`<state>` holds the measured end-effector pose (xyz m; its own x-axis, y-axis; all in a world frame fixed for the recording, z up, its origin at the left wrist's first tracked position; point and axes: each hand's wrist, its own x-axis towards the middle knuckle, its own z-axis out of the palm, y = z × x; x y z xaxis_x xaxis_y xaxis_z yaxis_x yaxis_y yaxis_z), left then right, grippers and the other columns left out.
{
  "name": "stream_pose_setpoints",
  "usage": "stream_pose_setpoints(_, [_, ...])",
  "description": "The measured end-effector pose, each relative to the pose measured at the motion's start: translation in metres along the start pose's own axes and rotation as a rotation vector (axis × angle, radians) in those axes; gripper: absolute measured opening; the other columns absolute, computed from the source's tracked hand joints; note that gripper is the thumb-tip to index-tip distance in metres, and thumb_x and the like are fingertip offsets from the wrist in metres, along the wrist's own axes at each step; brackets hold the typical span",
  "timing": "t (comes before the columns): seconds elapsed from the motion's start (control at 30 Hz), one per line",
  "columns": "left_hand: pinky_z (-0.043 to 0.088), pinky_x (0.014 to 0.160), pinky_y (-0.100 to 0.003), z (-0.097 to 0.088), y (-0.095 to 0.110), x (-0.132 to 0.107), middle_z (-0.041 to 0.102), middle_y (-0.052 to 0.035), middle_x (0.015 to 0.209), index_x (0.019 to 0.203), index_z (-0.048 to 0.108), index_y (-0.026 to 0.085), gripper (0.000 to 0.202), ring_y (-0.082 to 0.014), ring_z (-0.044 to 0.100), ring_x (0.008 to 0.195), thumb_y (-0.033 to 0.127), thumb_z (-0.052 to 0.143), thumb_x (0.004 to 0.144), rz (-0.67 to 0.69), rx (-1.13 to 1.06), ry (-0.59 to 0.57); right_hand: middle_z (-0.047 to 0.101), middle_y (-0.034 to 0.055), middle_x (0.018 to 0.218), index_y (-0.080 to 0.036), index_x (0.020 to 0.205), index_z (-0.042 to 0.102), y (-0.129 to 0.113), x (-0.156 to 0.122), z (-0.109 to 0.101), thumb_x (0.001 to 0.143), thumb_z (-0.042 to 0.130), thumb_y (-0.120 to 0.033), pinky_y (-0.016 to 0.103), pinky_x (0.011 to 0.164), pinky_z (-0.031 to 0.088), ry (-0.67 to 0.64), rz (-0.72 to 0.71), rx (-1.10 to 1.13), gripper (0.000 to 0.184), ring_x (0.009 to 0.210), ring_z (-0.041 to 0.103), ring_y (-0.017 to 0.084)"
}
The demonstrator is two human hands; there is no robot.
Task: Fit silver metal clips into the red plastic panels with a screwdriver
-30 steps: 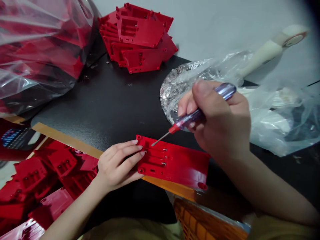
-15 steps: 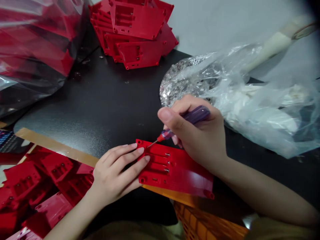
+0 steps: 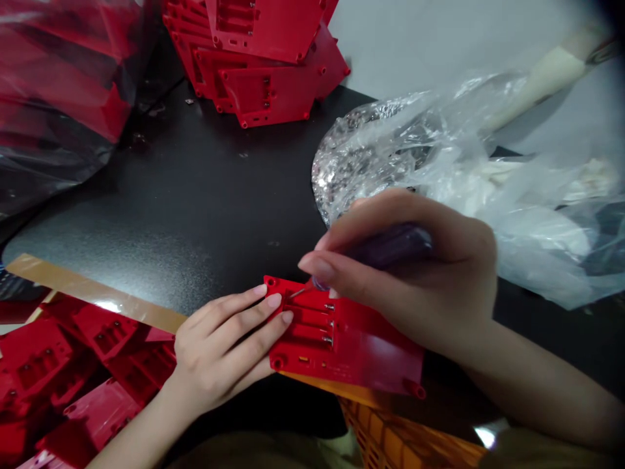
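Observation:
A flat red plastic panel [image 3: 361, 348] with small screws in its ribbed left part lies at the near edge of the black table [image 3: 195, 215]. My left hand [image 3: 227, 348] presses down on the panel's left end with its fingers stretched flat. My right hand [image 3: 415, 277] is closed round a purple-handled screwdriver [image 3: 385, 244]. Its thin metal tip touches the panel near the top-left corner, just beside my left fingertips.
A stack of matching red panels [image 3: 263, 58] sits at the far side. A clear bag of red parts [image 3: 58, 85] fills the upper left. More red panels [image 3: 73, 371] lie in a box at lower left. A crumpled clear plastic bag [image 3: 488, 182] lies right. An orange basket [image 3: 400, 430] sits below the table edge.
My right hand has lowered and tilted the screwdriver flatter, sliding closer over the panel. The tip stays at the panel's top-left corner. The view has shifted slightly down.

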<state>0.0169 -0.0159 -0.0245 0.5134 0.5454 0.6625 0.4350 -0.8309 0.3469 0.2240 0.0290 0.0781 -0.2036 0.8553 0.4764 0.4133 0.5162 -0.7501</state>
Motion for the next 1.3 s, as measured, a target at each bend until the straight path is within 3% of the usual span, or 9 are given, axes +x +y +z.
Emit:
stream_pose_setpoints(0.13, [0.053,0.091,-0.034,0.0,-0.001,0.001,0.069,-0.011,0.116,0.117,0.066,0.012,0.031,-0.0241,0.059,0.119,0.032,0.056,0.096,0.001,0.004,0.001,0.052,-0.0062,0.073,-0.022,0.074,0.047,0.005,-0.002,0.005,0.075,0.08,-0.024,0.023,0.049,0.043,0.134,-0.016,-0.056,0.034,0.054,0.052,0.005])
stream_pose_setpoints(0.33, [0.054,0.09,-0.033,0.0,0.0,0.002,0.071,-0.0101,0.112,0.115,0.067,0.013,0.03,-0.0238,0.061,0.117,0.033,0.054,0.097,-0.003,0.02,-0.005,0.053,-0.0026,0.068,-0.019,0.072,0.048,-0.002,0.0,0.004,0.082,0.069,-0.016,0.026,0.046,0.04,0.039,-0.033,-0.038,0.024,0.052,0.051,0.007])
stream_pose_setpoints(0.5, [0.054,0.09,-0.032,0.0,0.0,0.002,0.072,-0.0085,0.108,0.115,0.068,0.015,0.029,-0.0228,0.061,0.116,0.033,0.055,0.096,-0.002,0.038,0.001,0.057,-0.0027,0.059,-0.019,0.061,0.044,-0.01,0.004,0.0,0.08,0.072,-0.018,0.022,0.042,0.037,-0.051,-0.005,-0.116,0.033,0.045,0.045,0.003])
stream_pose_setpoints(0.67, [0.053,0.091,-0.032,-0.001,-0.001,0.002,0.07,-0.0107,0.112,0.117,0.067,0.012,0.031,-0.0233,0.059,0.119,0.032,0.055,0.096,0.01,0.021,-0.011,0.055,-0.0056,0.065,-0.023,0.074,0.038,-0.004,-0.002,0.003,0.082,0.073,-0.019,0.024,0.046,0.039,0.03,-0.095,-0.082,0.036,0.054,0.051,0.007])
stream_pose_setpoints(0.83, [0.052,0.091,-0.033,0.0,-0.001,0.002,0.069,-0.0113,0.116,0.118,0.066,0.012,0.032,-0.0241,0.06,0.119,0.033,0.056,0.096,0.004,0.012,0.001,0.051,-0.0066,0.068,-0.023,0.076,0.037,0.001,-0.005,0.007,0.082,0.073,-0.019,0.028,0.05,0.038,0.08,-0.035,-0.048,0.036,0.055,0.048,0.009])
stream_pose_setpoints(1.0, [0.054,0.089,-0.033,0.0,0.0,0.002,0.071,-0.0101,0.114,0.117,0.067,0.014,0.031,-0.024,0.061,0.117,0.033,0.057,0.095,-0.008,0.027,-0.006,0.049,-0.008,0.073,-0.022,0.077,0.041,0.002,-0.003,0.006,0.082,0.075,-0.025,0.022,0.053,0.039,0.104,-0.081,-0.196,0.034,0.057,0.045,0.005])
stream_pose_setpoints(1.2, [0.053,0.09,-0.032,0.0,0.0,0.003,0.071,-0.0095,0.111,0.117,0.067,0.014,0.029,-0.0239,0.061,0.117,0.03,0.059,0.094,-0.002,0.024,0.009,0.049,-0.0059,0.093,-0.021,0.096,0.045,-0.001,-0.007,0.005,0.088,0.065,-0.019,0.018,0.059,0.046,-0.045,-0.087,-0.123,0.022,0.068,0.054,0.002])
stream_pose_setpoints(1.3, [0.053,0.09,-0.032,-0.001,0.001,0.003,0.071,-0.0098,0.112,0.116,0.067,0.014,0.029,-0.0239,0.061,0.117,0.03,0.059,0.094,-0.001,0.02,0.001,0.047,-0.0057,0.093,-0.022,0.097,0.043,0.0,-0.006,0.005,0.09,0.064,-0.022,0.018,0.062,0.048,-0.09,-0.103,-0.128,0.022,0.068,0.055,0.002])
